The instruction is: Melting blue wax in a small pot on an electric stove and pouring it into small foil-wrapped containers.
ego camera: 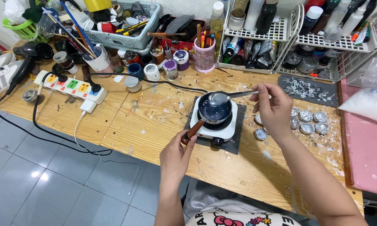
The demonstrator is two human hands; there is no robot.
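A small metal pot [214,109] with dark blue liquid sits on a white mini hot plate [214,127], which rests on a dark mat [237,138]. My left hand [176,155] grips the pot's brown wooden handle [194,130]. My right hand [273,109] holds a metal spoon [226,97] by its stem, its bowl over the pot's far rim. Several small round foil cups [307,122] lie on the table just right of my right hand.
A wooden table [146,121] carries a power strip [70,86] with cables, a hair dryer [27,58], jars, a pink pen cup [204,53], a basket of tools and white wire racks [280,37] of bottles. A pink board [366,146] lies at right.
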